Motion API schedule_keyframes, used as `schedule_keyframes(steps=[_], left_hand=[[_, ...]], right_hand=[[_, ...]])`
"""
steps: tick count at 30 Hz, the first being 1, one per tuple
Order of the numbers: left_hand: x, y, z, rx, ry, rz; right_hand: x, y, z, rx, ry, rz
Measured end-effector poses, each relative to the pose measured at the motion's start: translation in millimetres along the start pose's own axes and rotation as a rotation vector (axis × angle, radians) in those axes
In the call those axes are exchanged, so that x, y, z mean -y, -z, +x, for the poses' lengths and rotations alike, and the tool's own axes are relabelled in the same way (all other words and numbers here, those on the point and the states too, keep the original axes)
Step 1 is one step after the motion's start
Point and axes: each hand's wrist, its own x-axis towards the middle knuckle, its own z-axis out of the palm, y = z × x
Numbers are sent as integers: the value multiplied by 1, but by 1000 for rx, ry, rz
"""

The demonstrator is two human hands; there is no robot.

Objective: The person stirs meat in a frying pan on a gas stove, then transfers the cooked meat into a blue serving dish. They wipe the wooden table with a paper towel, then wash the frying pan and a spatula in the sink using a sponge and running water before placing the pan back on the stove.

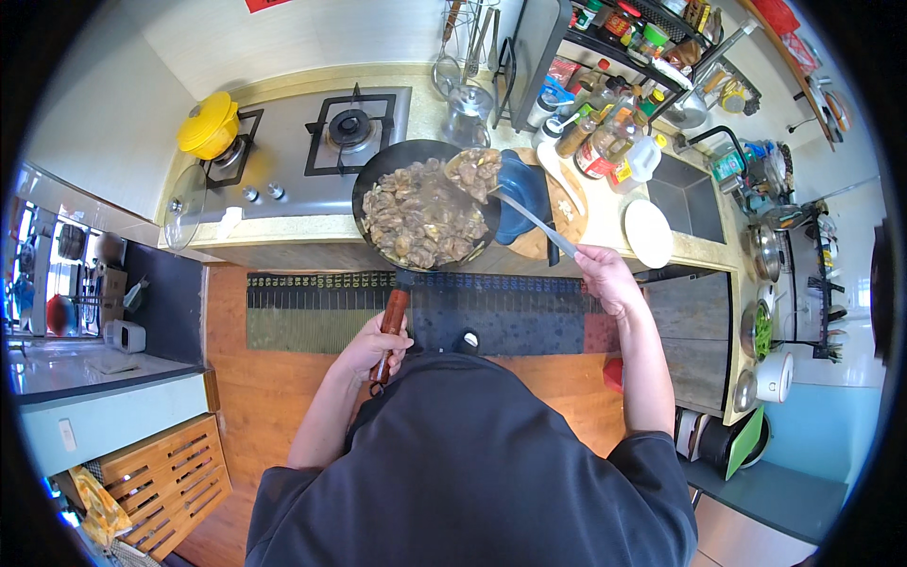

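Observation:
My left hand grips the reddish wooden handle of a black wok. Browned pieces of what looks like meat, with pale slices among them, fill the wok. My right hand holds the long grey handle of a cooking spatula or ladle. Its head, heaped with the same food, is over the wok's right side. Just right of the wok, a blue pot or bowl stands partly hidden on a round wooden board.
A white spoon and chopped pale bits lie on the board. Further right are a white plate, seasoning bottles and a sink. Left are a free burner, a yellow pot and a glass lid.

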Motion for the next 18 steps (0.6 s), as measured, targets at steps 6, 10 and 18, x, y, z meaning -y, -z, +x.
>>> schedule_keyframes(steps=[6,10,18], left_hand=[[-8,4,-6,-57,-20,13],[-12,8,-9,-64,-27,12],[-18,5,-15,-94,-54,-3]], right_hand=[[11,30,-15,-67,17,-32],[6,41,-4,-131,9,-175],[-16,25,25,-368,338,-1166]])
